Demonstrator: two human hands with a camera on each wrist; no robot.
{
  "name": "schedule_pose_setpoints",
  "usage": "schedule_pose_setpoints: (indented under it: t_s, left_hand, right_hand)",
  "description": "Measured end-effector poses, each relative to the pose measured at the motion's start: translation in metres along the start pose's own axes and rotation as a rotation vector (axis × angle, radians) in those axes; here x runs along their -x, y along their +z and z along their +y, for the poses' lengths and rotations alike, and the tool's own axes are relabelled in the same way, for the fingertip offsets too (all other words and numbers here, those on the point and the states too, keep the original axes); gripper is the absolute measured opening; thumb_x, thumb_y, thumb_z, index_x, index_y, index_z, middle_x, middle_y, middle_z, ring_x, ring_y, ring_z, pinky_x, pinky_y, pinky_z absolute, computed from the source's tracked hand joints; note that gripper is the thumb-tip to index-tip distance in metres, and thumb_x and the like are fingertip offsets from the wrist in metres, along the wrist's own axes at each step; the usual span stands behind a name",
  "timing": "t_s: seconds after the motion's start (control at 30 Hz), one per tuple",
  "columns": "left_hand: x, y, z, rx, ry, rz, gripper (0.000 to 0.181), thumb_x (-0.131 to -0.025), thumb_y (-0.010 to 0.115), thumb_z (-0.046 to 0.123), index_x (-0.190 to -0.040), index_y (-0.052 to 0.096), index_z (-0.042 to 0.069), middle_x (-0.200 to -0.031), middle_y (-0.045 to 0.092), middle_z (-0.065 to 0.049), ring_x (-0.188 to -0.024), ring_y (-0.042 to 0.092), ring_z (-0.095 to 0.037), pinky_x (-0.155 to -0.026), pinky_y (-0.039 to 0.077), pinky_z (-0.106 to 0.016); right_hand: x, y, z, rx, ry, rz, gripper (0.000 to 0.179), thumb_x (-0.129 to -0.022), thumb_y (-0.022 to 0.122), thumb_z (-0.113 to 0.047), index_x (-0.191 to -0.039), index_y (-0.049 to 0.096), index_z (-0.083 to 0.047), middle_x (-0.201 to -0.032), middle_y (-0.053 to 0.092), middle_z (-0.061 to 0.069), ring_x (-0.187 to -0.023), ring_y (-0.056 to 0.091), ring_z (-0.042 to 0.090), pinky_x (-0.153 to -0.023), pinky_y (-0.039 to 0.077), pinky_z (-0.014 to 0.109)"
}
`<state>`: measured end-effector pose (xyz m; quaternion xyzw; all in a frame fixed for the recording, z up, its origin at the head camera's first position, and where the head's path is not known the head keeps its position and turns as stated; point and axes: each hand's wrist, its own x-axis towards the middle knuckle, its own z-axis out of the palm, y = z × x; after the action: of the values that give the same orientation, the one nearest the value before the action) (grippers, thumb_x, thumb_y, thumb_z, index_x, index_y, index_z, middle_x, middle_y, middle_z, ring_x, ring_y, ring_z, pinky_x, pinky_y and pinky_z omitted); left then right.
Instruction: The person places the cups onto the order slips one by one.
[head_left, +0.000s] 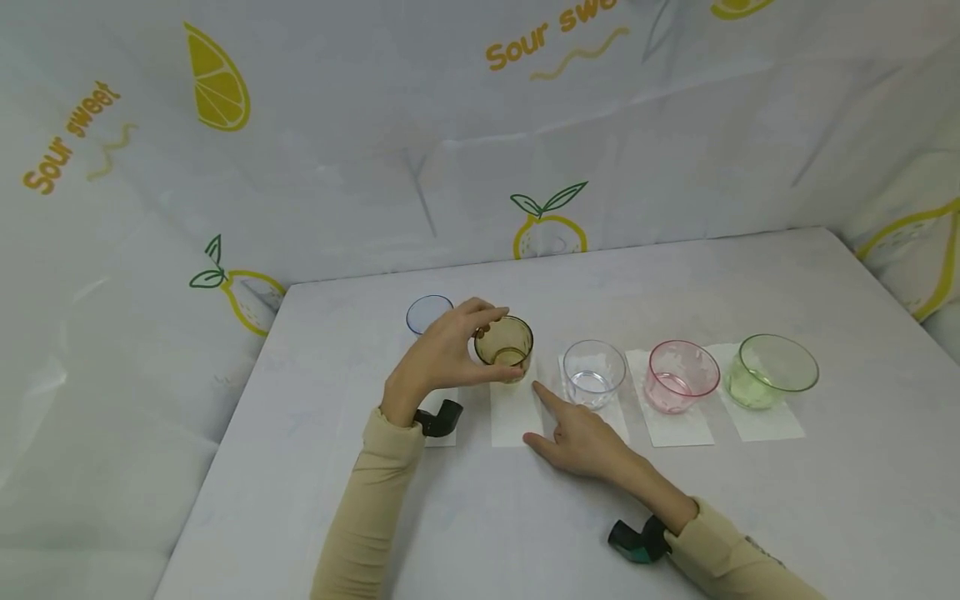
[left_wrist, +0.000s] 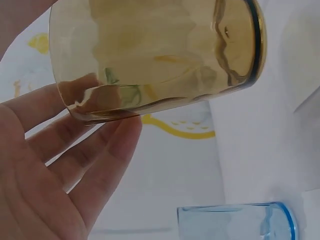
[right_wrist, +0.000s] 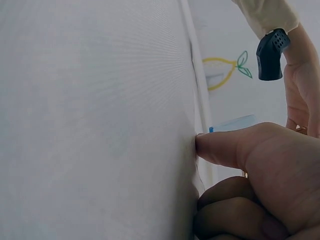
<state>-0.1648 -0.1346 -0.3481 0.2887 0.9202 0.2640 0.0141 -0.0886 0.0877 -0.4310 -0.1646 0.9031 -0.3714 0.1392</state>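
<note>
My left hand (head_left: 442, 346) grips an amber glass cup (head_left: 504, 340) by its sides, thumb near and fingers behind. In the left wrist view, the fingertips press against the wall of this see-through cup (left_wrist: 160, 55). Below it in the head view lies a white paper sheet (head_left: 513, 421). On that sheet's right edge rests my right hand (head_left: 585, 437), index finger and thumb stretched out, the other fingers folded under. A blue glass cup (head_left: 429, 314) stands just left of the left hand, partly hidden by it.
To the right stand a clear glass cup (head_left: 594, 371), a pink one (head_left: 681, 375) and a green one (head_left: 772, 373), each on a white paper sheet. Another sheet (head_left: 442, 433) shows by the left wrist. A lemon-print cloth (head_left: 360, 167) hangs behind the white table (head_left: 510, 533).
</note>
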Motion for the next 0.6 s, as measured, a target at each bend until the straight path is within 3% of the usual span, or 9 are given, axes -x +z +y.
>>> schedule_pose_setpoints:
  t_s: [0.6]
  left_hand:
    - [0.013,-0.002,0.008,-0.038,0.02,-0.072,0.085,-0.075,0.087,0.053,-0.144,0.059,0.011,-0.13,0.063,-0.003,-0.112,0.063,-0.018,-0.096,0.055,-0.038]
  right_hand:
    - [-0.001,0.002,0.001,0.006,0.032,-0.011,0.078,-0.093,0.072,-0.029,-0.157,0.036,-0.001,-0.051,0.041,-0.007,-0.047,0.037,0.006,-0.046,0.031,0.023]
